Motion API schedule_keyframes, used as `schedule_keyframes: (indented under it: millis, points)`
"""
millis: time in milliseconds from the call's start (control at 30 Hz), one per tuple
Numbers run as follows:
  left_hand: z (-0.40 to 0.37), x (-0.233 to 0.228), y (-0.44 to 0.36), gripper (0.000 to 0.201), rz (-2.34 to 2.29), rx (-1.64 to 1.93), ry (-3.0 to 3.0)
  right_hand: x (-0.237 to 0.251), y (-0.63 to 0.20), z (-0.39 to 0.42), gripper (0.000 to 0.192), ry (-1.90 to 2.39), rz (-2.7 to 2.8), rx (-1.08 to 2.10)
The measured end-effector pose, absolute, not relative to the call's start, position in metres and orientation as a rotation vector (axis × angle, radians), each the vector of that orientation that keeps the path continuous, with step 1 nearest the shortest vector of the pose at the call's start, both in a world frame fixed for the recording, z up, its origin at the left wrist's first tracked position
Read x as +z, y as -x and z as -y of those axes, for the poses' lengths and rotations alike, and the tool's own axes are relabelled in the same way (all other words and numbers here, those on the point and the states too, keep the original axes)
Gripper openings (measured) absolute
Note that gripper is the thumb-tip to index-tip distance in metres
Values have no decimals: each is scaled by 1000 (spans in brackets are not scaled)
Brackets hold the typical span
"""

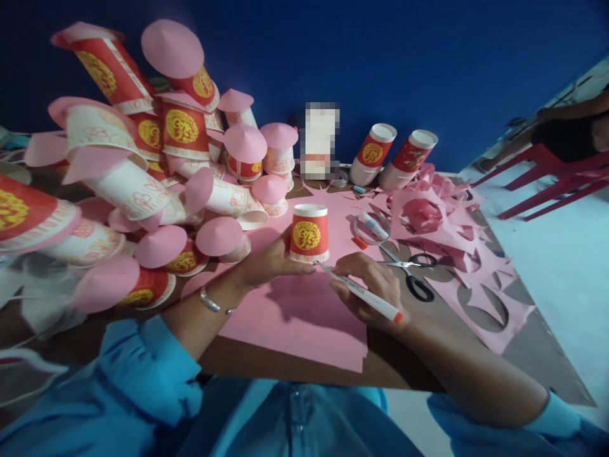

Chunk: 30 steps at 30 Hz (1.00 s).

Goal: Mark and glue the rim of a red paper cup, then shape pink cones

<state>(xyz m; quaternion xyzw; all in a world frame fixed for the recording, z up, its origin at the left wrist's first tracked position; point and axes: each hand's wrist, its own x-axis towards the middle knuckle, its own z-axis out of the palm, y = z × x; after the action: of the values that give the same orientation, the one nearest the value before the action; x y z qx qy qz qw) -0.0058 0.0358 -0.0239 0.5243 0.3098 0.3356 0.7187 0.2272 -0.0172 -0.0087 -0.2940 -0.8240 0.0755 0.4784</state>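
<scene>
The right hand grips a white marker, tip toward the upside-down red paper cup that the left hand steadies on pink paper.

Scissors lay open on the table, just beside pink paper offcuts. A big heap of pink-capped paper cups crowded the far side, two cup stacks leaned against the blue wall, red plastic chairs beyond.
</scene>
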Motion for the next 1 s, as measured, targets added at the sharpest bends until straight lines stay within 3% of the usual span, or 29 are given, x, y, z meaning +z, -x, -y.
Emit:
schedule_keyframes:
  millis: [1000]
  points:
    - [-35, -24, 6, 86, -697, 728, -1158, -6, -227, 15, 4, 767, 2025, 131]
